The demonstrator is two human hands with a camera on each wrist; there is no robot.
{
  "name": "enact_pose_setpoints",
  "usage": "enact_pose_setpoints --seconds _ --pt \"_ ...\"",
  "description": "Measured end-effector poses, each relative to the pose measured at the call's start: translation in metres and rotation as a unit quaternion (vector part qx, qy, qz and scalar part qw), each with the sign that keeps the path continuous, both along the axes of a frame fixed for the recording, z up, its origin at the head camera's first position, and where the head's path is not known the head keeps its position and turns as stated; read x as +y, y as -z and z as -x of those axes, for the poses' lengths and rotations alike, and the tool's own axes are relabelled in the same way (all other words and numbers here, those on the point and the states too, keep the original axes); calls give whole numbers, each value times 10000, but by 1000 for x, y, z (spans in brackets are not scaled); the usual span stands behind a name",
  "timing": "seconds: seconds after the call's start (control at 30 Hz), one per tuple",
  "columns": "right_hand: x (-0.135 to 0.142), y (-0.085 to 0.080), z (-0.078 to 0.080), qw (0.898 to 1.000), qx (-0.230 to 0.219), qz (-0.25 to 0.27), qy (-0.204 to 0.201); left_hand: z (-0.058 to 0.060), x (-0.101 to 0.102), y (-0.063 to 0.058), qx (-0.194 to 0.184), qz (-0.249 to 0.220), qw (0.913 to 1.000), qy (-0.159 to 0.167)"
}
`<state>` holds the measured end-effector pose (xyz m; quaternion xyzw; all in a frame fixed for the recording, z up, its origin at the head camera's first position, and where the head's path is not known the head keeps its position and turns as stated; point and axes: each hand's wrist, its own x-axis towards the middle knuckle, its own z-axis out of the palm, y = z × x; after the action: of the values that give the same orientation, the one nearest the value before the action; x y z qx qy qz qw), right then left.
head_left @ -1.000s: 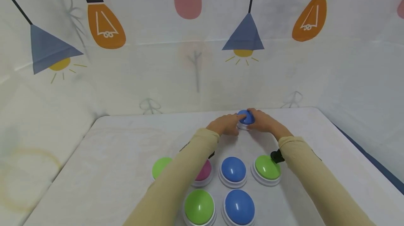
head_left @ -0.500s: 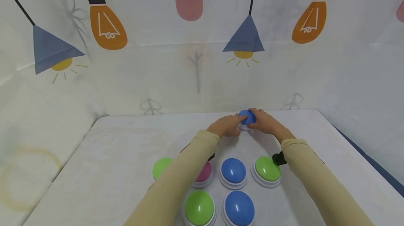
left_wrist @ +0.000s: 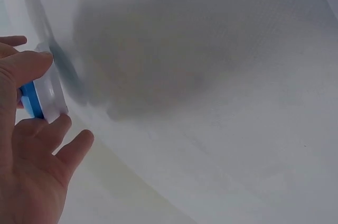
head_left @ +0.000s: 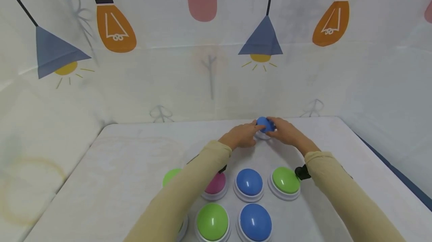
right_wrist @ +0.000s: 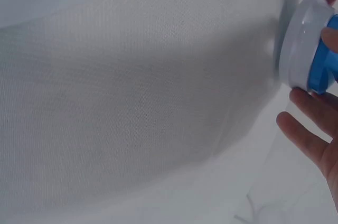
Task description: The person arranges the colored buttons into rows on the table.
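Observation:
Near the table's far edge, a blue dome push button [head_left: 265, 125] on a white round base sits between both hands. My left hand [head_left: 240, 136] holds it from the left; in the left wrist view the thumb and fingers span its white base [left_wrist: 50, 94]. From the right, my right hand [head_left: 287, 133] grips the same button, and the right wrist view shows fingers on the blue dome [right_wrist: 318, 71] and beside the base. The button's underside is hidden, and I cannot tell whether it touches the table.
Nearer me stand several more push buttons: blue [head_left: 249, 182], green [head_left: 286, 180], pink [head_left: 216, 184], green [head_left: 212, 221] and blue [head_left: 255, 221]. My left sleeve [head_left: 189, 185] partly covers others. A printed cloth wall [head_left: 216, 69] rises behind the white table [head_left: 135, 159].
The held blue button has shifted slightly right, with both hands on it throughout. My right forearm has moved a little right and my left forearm a little left, uncovering more of a button rim.

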<state>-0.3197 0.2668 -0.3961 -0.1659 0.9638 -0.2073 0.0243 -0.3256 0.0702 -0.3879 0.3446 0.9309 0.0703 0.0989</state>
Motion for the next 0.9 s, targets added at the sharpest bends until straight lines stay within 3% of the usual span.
enact_pose_setpoints --seconds 0.17,0.43,0.7,0.9 --pt "-1 0 -4 9999 128 83 -69 -2 -3 3 60 -6 10000 49" --pt "2 -6 -10 9991 252 296 156 -8 -10 1 304 -83 9991 286" --pt "3 -25 -25 9952 548 808 -10 -21 -14 -15 1106 -34 9916 670" --pt "-2 -29 -42 9928 542 1058 -125 -32 -21 -19 1966 -2 9749 1048"
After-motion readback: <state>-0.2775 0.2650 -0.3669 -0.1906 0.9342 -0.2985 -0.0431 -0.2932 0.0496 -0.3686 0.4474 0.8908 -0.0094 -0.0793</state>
